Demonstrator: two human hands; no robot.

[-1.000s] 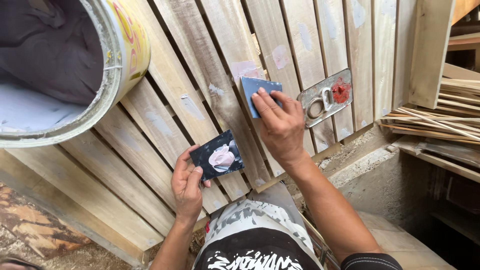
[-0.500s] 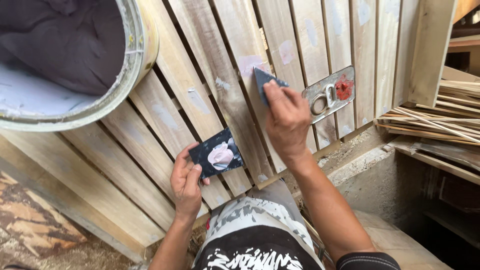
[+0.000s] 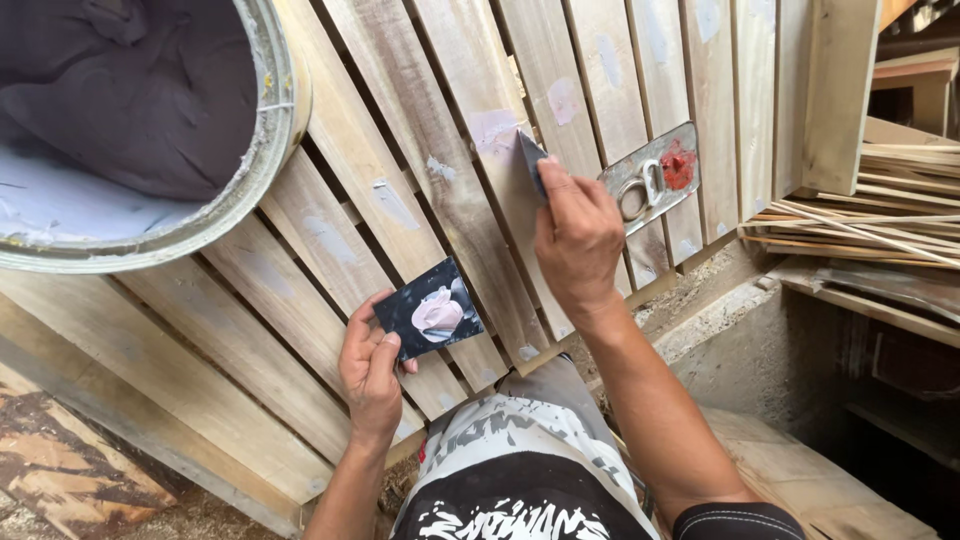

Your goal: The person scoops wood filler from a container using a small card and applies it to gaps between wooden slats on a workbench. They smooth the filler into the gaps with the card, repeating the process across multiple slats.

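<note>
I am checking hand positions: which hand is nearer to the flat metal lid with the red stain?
Right. The right hand works just beside the metal lid, pressing a scraper on a slat. The left hand is lower, holding a dark card of putty.

bucket (image 3: pixel 150 130) on slats (image 3: pixel 420 190), scraper (image 3: pixel 531 160) right

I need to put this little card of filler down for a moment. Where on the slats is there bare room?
Bare slats lie between the bucket and the left hand holding the dark card, and on the upper slats above the metal lid. It is crowded around the right hand with its scraper.
</note>
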